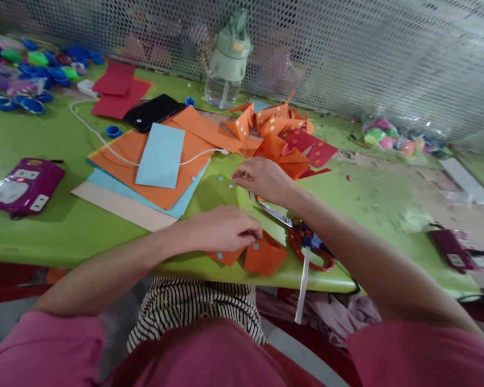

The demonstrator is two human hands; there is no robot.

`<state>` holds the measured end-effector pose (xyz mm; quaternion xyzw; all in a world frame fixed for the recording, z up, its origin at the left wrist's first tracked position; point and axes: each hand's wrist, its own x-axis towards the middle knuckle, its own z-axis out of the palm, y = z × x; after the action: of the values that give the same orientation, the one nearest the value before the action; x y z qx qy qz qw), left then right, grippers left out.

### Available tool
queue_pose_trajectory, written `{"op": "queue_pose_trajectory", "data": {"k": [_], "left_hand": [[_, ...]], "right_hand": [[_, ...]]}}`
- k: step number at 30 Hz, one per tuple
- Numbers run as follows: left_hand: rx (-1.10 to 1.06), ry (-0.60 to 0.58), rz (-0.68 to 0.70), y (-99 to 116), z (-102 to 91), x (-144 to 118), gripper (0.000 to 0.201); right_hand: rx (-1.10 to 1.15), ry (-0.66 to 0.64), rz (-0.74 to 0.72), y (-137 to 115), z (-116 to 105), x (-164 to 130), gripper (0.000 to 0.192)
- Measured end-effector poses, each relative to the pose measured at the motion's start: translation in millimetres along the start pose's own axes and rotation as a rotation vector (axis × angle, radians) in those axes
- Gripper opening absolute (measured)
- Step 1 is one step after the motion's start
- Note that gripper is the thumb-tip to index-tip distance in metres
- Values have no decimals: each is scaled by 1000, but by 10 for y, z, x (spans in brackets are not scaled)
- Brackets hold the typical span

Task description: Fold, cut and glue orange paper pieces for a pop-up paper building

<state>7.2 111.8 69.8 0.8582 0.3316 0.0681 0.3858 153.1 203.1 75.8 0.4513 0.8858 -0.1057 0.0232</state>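
Observation:
My left hand point(226, 230) is closed at the table's front edge, its fingertips on a folded orange paper piece point(266, 259) with a small pale blue square stuck on it. Part of the orange paper lies beneath that hand. Farther out, my right hand point(264, 180) reaches over the table, fingers bent together; what they pinch, if anything, is too small to name. Tiny pale blue paper squares point(231, 186) lie beside its fingertips. Under my right forearm are scissors point(276, 214) with red handles and a blue glue gun point(311, 239), a whitish stick point(303, 285) jutting over the edge.
Coloured paper sheets point(116, 201) are stacked at left with a light blue piece point(161, 156) and white cable on top. Behind are a black phone point(153, 112), a water bottle point(228, 64) and folded orange paper shapes point(274, 121). Purple power sockets point(24, 185) stand at left and right.

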Motion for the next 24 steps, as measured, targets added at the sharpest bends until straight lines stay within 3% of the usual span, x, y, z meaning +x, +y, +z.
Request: {"op": "queue_pose_trajectory", "data": {"k": [6, 12, 17, 21, 24], "left_hand": [[-12, -10, 34, -13, 12, 10, 33], [-4, -5, 13, -31, -9, 19, 31], [-65, 75, -75, -64, -101, 1, 29], [-133, 217, -190, -173, -169, 7, 26], [-195, 281, -247, -249, -184, 25, 24]], "right_hand": [[-48, -120, 28, -5, 61, 121, 16], [-23, -157, 64, 3, 56, 137, 13], [357, 44, 63, 117, -113, -128, 15], [717, 185, 76, 114, -249, -567, 30], [809, 218, 125, 42, -227, -893, 35]]}}
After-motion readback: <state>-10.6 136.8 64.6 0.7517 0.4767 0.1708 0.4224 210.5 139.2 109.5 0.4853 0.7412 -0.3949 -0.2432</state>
